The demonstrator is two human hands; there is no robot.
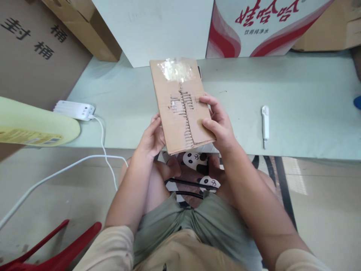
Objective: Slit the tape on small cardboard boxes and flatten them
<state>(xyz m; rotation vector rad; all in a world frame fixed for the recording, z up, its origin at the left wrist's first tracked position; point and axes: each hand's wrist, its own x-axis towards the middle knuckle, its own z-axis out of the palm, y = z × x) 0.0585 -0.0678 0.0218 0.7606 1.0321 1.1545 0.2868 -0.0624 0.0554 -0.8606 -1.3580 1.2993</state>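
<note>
The step in hand appears to be inspection: the left hand (153, 136) and right hand (220, 122) grip opposite edges of a flat, rectangular brown cardboard package (183, 109) above the pale green bench (239, 88). The next move calls for steady two-handed support.

Bare left hand (153, 137) raised before the beige-clad torso (183, 252), closed in a light grip; its bent fingers partly hidden. Bare right hand (221, 122) also gripping, slightly farther forward; thumb (212, 125) and one finger (209, 99) point inward, spread apart, others hidden. Bare left forearm (129, 192) and bare right forearm (255, 184) converge forward; palms face each other roughly.
</note>
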